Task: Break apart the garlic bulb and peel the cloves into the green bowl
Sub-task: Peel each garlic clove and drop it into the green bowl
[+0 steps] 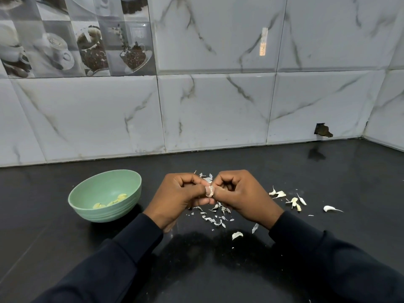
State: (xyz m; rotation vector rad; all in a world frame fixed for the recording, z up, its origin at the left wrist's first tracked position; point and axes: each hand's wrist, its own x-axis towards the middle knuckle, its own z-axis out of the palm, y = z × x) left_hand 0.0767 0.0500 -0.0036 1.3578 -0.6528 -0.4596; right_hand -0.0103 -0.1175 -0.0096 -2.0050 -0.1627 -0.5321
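Head view: one garlic clove (210, 191) is held between the two hands above the black counter (328, 171), just in front of the middle of the picture. The clove looks pale, with a slightly pinkish skin that is partly loosened; only a small part of it is seen, because the fingers cover the rest. The left hand (181, 197) is closed around it, with the thumb and forefinger pinched on its left side. The right hand (242, 193) is also closed, and its fingertips are pressed on the right side of the same clove. Both arms are covered by dark sleeves (328, 259).

One green bowl (105, 195) is placed on the counter to the left of the hands, near but not touching them. Inside it, at least three yellowish peeled cloves (113, 201) are seen at the bottom; the exact number cannot be told.

Many small white skin scraps (215, 217) are scattered on the counter under and behind the hands; they are too many and too small to be counted. To the right, well apart from the bowl, about five larger pieces (294, 201) are lying, and one unpeeled clove with a thin tail (329, 208) is lying farthest to the right. Behind the counter, a wall of marble-patterned tiles (218, 110) is seen.
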